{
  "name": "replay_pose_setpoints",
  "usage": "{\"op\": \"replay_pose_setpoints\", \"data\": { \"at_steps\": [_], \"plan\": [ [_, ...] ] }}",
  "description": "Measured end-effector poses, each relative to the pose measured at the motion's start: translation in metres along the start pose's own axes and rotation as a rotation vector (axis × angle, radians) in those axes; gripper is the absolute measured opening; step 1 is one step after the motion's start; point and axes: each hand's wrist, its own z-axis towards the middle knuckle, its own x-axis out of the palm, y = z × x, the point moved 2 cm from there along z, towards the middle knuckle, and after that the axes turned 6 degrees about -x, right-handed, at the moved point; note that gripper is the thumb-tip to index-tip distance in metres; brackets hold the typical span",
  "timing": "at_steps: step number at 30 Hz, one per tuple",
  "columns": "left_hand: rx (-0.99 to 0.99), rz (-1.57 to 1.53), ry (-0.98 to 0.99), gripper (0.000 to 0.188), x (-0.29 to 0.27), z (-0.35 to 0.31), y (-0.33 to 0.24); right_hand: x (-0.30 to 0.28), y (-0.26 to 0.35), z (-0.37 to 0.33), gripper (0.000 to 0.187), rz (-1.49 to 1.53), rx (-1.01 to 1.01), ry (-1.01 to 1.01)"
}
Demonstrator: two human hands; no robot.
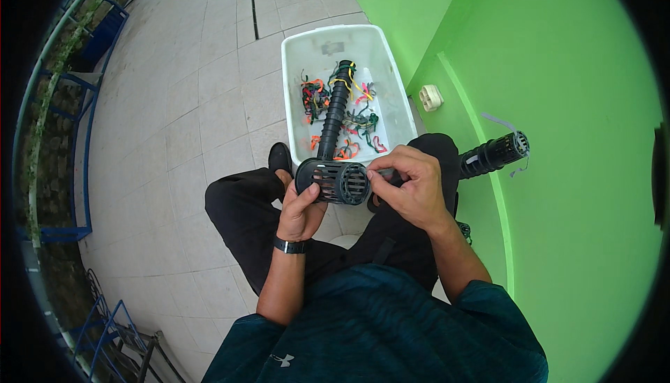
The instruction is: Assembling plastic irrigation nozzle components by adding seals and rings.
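From the head camera, we've got one black slotted plastic cup (324, 177) up in front of the lap, just past the near edge of the white tub (406, 104). Its long axis runs pretty much left to right, with the wide flared rim toward the left and the round grille end facing right and a bit toward us. It's dark, hollow-looking, with long slots cut down the side.

The left hand (299, 217) is gripping it from below, thumb on the near side. The right hand (412, 184) has thumb and fingertips pinched together right by the grille end; we can't tell for sure what's between them.

Counting up: one tub, and two long ribbed black stacks, one lying in the tub (336, 114) pointing away from us, the other by the right knee (486, 158) with grey strips at its tip. Coloured strips (315, 97) in the tub: orange, green, red, yellow, too tangled for us to count.
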Motion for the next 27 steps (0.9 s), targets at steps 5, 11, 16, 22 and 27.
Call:
{"op": "replay_pose_setpoints", "data": {
  "at_steps": [5,11,16,22,27],
  "plan": [
    [-0.05,-0.01,0.038,0.046,0.003,-0.004,0.001,-0.009,0.004,0.007,0.008,-0.268,-0.24,0.127],
    [-0.106,-0.008,0.108,0.048,0.002,-0.004,0.002,-0.005,-0.005,0.004,0.009,0.161,0.245,0.146],
    [-0.094,0.036,0.09,0.048,0.005,-0.003,0.0,0.0,-0.013,-0.008,0.008,0.24,0.203,0.016],
    [-0.142,0.064,0.128,0.055,0.008,-0.002,0.003,0.007,0.001,-0.012,0.01,-0.037,0.086,-0.093],
    [-0.164,0.023,0.191,0.057,0.001,-0.003,0.003,0.016,0.001,-0.022,0.016,0.021,0.061,-0.149]
  ]
}}
